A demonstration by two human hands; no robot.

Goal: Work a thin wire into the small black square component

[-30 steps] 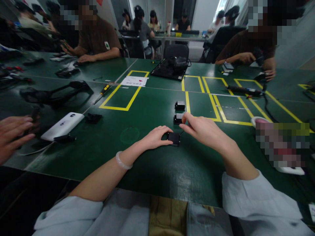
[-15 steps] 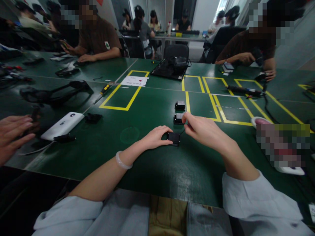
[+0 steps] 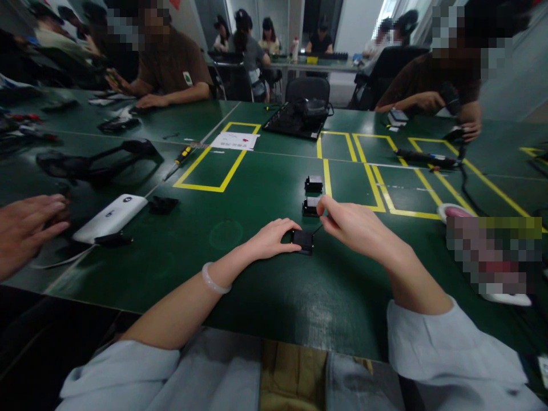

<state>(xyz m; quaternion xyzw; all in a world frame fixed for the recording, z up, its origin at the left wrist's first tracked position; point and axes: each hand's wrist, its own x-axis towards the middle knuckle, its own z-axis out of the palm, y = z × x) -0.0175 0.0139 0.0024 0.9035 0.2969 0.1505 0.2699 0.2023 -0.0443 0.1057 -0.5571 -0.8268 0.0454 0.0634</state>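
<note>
My left hand [image 3: 274, 240] grips a small black box-shaped part [image 3: 303, 240] by its left side, thumb at the near edge and fingers at the far edge. The part rests on the green table. My right hand [image 3: 359, 228] is closed in a pinch on a thin dark wire or rod [image 3: 317, 230] that reaches to the part's right side; which of the two it is I cannot tell. Just beyond stand two similar black parts with pale tops, a nearer one [image 3: 309, 206] partly behind my right fingers and a farther one [image 3: 314, 184].
To the left lie a white power bank [image 3: 110, 218], a black clip-like piece [image 3: 162, 204] and a yellow-black screwdriver [image 3: 177, 162]. Another person's hand [image 3: 32, 231] is at the left edge. A pink-and-white object [image 3: 483, 257], partly blurred, lies right. Yellow tape [image 3: 201, 187] marks the table.
Both my hands and the black part stay practically where they were. The other person's hand at the left edge has shifted slightly right and up.
</note>
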